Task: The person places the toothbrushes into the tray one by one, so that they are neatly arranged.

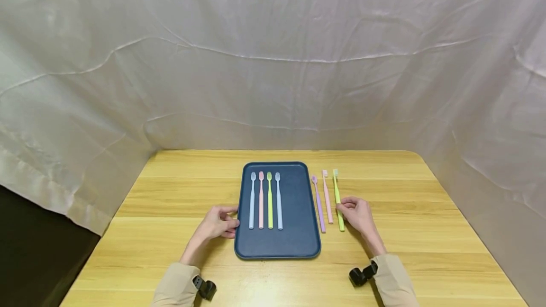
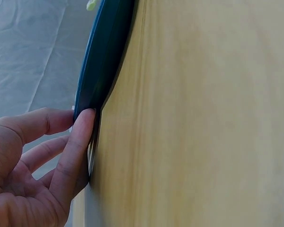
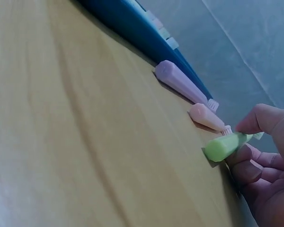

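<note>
My left hand pinches the left rim of a dark blue tray, also visible edge-on in the left wrist view. Several toothbrushes lie side by side on the tray, heads to the far end: a light blue one, a pink one, a yellow-green one and another light blue one. To the right of the tray, my right hand holds a green toothbrush by its handle between thumb and fingers. Close up, the handle's end appears low over the table.
Between the tray and the right hand, a purple toothbrush and a pink toothbrush lie on the wooden table. A pale cloth hangs behind the table and along its sides.
</note>
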`<state>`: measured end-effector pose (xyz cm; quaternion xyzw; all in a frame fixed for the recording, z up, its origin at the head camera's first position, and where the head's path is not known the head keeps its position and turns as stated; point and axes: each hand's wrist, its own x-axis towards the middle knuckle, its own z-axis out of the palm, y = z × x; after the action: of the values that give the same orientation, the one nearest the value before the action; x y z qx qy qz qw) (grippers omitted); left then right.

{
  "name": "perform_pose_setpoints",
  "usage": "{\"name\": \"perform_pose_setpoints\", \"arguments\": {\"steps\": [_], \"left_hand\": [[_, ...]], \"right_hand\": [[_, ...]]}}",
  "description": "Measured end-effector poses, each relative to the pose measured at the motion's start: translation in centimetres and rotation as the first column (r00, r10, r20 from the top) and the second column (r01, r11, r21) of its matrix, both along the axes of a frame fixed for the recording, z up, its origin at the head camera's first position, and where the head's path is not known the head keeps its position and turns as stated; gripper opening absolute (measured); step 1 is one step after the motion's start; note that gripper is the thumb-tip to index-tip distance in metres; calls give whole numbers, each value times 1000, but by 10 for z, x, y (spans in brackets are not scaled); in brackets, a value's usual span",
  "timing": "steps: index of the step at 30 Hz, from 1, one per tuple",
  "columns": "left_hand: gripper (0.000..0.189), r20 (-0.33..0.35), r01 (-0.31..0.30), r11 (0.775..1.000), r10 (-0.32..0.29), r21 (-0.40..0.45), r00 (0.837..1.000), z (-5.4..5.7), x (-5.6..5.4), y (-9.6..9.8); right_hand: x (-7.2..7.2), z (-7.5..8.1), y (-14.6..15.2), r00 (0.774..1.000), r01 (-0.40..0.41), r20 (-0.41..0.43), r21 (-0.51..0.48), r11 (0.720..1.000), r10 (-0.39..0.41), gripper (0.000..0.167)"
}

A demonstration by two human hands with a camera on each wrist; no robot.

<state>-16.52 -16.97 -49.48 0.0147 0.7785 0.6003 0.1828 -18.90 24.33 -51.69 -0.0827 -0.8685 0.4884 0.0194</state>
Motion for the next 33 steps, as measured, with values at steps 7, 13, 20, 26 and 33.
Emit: {"name": "perform_pose_setpoints", "arguments": {"steps": [7, 13, 20, 26, 33], "left_hand": [[57, 0, 3, 1000, -3, 1, 1000, 2, 1, 0], [56, 5, -2, 1000, 2, -2, 1000, 0, 0, 0], [56, 1, 2, 1000, -2, 13, 1000, -1, 0, -1], [56, 0, -4, 1000, 4, 11, 1000, -2, 0, -1], [56, -8, 4, 1000, -4, 5, 1000, 0, 1, 0]], "right_hand": [[3, 9, 0, 998, 0, 56, -208, 978, 12, 31], [5, 16, 3, 995, -29, 80, -327, 945, 59, 36], [8, 24, 3, 993, -42, 87, -360, 932, 78, 40], [10, 30, 3, 991, -96, 58, -334, 937, 123, 42], [11, 36, 0, 988, -137, 28, -316, 939, 154, 47]]}}
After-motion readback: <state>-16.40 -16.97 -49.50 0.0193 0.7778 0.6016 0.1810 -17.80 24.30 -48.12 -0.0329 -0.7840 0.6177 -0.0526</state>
